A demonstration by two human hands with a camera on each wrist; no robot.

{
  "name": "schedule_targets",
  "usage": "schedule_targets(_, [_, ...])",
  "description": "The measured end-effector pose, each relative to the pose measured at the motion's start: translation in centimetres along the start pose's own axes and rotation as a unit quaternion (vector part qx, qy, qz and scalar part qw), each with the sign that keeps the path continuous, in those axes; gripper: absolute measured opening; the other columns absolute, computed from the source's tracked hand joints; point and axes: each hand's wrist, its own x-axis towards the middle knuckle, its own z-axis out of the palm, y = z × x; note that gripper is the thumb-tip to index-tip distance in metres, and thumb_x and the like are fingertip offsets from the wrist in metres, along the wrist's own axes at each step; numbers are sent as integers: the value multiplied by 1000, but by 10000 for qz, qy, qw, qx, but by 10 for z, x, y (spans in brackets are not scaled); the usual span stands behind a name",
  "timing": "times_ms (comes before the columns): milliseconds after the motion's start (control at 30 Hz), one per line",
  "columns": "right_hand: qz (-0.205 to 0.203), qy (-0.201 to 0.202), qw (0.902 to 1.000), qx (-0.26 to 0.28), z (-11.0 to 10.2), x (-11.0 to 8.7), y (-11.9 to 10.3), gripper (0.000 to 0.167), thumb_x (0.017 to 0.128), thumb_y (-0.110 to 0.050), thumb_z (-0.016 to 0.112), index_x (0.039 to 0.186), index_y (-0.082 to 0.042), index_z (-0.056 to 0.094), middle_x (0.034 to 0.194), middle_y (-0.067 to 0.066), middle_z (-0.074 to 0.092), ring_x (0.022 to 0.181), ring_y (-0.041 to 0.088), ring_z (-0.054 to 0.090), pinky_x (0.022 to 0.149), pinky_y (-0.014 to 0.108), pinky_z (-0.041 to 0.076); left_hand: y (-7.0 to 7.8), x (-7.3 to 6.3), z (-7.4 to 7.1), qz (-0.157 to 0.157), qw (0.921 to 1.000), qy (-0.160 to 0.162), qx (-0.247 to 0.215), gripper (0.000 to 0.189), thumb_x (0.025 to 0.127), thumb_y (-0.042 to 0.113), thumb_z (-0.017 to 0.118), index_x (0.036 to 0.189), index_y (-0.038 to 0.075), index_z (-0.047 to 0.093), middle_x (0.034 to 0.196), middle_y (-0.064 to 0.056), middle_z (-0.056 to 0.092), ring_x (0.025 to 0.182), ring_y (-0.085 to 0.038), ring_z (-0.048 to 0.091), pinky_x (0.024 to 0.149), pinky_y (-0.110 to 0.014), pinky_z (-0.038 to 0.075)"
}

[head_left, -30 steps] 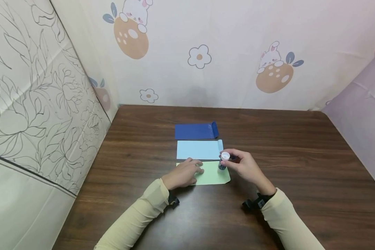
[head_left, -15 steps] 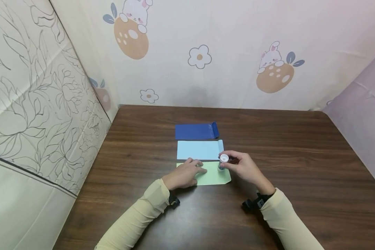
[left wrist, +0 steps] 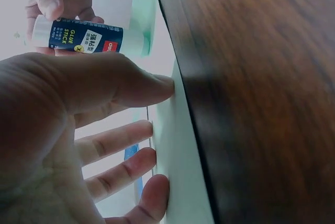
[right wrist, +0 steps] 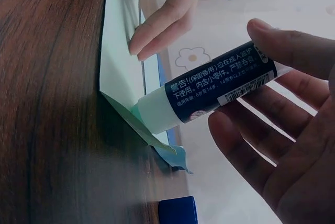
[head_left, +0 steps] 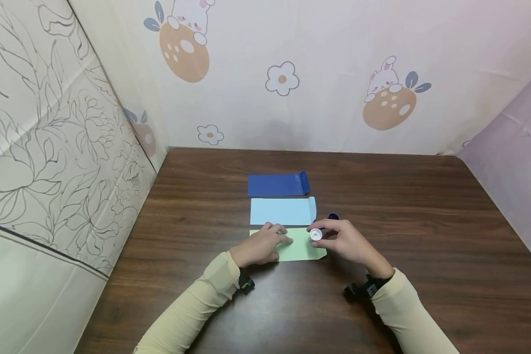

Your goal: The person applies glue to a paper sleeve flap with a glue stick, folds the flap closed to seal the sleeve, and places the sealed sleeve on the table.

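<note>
A pale green envelope point(head_left: 301, 251) lies flat on the table, its flap end to the right. My left hand point(head_left: 258, 245) presses on its left part with spread fingers. Between thumb and fingers, my right hand point(head_left: 349, 242) grips a glue stick point(head_left: 316, 235) with a dark label and white base. In the right wrist view, the tip of the glue stick point(right wrist: 157, 111) touches the green flap. Beyond lie a light blue envelope point(head_left: 280, 211) and a dark blue envelope point(head_left: 274, 185), each with its flap at the right.
A dark blue cap point(head_left: 333, 216) stands on the brown wooden table point(head_left: 407, 206) just beyond my right hand; it also appears as a blue cap point(right wrist: 178, 211) in the right wrist view. A patterned cloth wall point(head_left: 318, 118) rises behind the table's far edge.
The right hand has drawn the glue stick slightly nearer to me over the green flap. The dark cap has come into sight behind that hand. The left hand has stayed nearly in place.
</note>
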Motion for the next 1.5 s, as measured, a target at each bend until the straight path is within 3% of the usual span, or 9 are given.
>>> schedule_targets(367, [27,-116,9999,-24,0,-3,-1,30,84,-16,76,112,-6,71,110,10,71,94,15,61,80,28,55,-1,1,2,-15,10000,42,-47,50,83,12,70,131,18,62,139,-6,53,121,-27,48,94,-34,46])
schedule_targets(667, [53,-401,9992,-21,0,-5,0,27,85,-21,76,111,-16,72,107,1,71,92,9,59,82,33,55,-1,0,2,-39,10000,6,-83,49,83,12,69,131,19,62,140,-6,52,121,-26,47,93,-33,46])
schedule_targets(967, [119,-654,9974,291,-2,-6,-1,35,86,-22,75,116,-7,69,104,6,69,87,9,59,78,25,53,0,-2,1,-17,9999,6,-115,49,84,12,69,132,18,62,140,-6,51,122,-27,46,94,-34,47])
schedule_targets(1067, [193,-436,9985,257,-1,-3,0,34,86,-22,74,116,-5,69,102,7,69,86,10,58,75,25,53,-1,-1,1,-10,9999,7,-101,49,84,12,69,132,18,61,141,-6,51,123,-27,46,94,-34,47])
schedule_targets(1300, [496,557,9971,181,0,2,0,35,86,-19,75,115,0,69,97,12,70,79,12,58,68,22,51,0,-1,0,-43,9999,-92,-110,48,86,13,68,133,20,61,143,-6,50,125,-27,45,94,-35,48])
schedule_targets(1500, [513,893,9942,305,1,5,0,38,85,-18,76,118,-2,68,103,15,71,85,16,61,74,18,52,0,-1,-1,-66,9999,-93,-104,47,87,14,69,133,20,61,143,-6,49,125,-27,45,93,-35,48])
